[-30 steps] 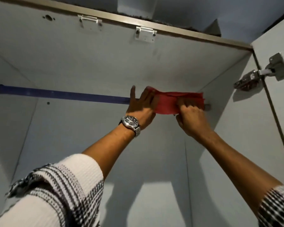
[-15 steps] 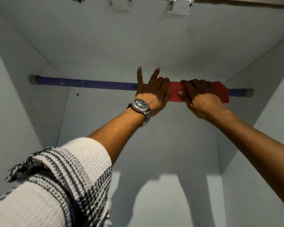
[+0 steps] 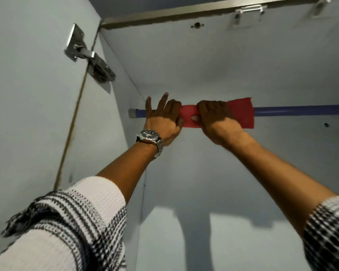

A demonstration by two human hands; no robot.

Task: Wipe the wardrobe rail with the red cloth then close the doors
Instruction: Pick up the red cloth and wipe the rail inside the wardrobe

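A blue wardrobe rail [image 3: 301, 111] runs across the inside of the wardrobe, up near its top panel. The red cloth [image 3: 241, 112] is wrapped over the rail close to its left end socket [image 3: 132, 112]. My left hand [image 3: 162, 119], with a metal wristwatch, grips the cloth's left part, two fingers sticking up. My right hand [image 3: 216, 119] is closed over the cloth's middle on the rail. A loose flap of cloth hangs to the right of my right hand.
The left door [image 3: 27, 94] stands open, its metal hinge [image 3: 90, 59] fixed at the wardrobe's left side wall. White brackets [image 3: 247, 11] sit on the top panel near the front edge. The pale back panel [image 3: 223, 182] carries my arms' shadows.
Both hands have slid the red cloth leftward along the rail, from its right end to near its left end. My view has swung left, bringing the left door and hinge in.
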